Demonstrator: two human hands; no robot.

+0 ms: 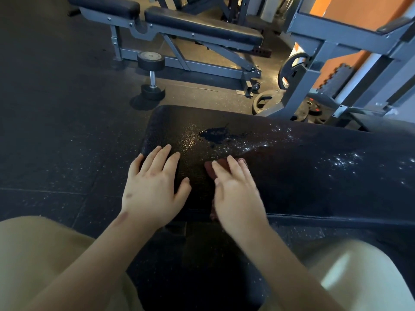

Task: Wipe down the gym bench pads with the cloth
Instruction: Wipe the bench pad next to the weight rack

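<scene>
Resting flat on the bench pad (314, 176), left hand (152, 189) empty, right hand (238, 194) apparently pressing cloth (222, 163)

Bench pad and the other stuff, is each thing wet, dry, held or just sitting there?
Bench pad, wet with droplets and a puddle.
Cloth, pressed flat on the pad.
Left hand, open, flat on the pad.
Right hand, flat on the cloth.
Dumbbell, standing on end on the floor.

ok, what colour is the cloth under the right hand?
Dark red, close to maroon. The head view shows the cloth best, though the right hand mostly covers it.
</scene>
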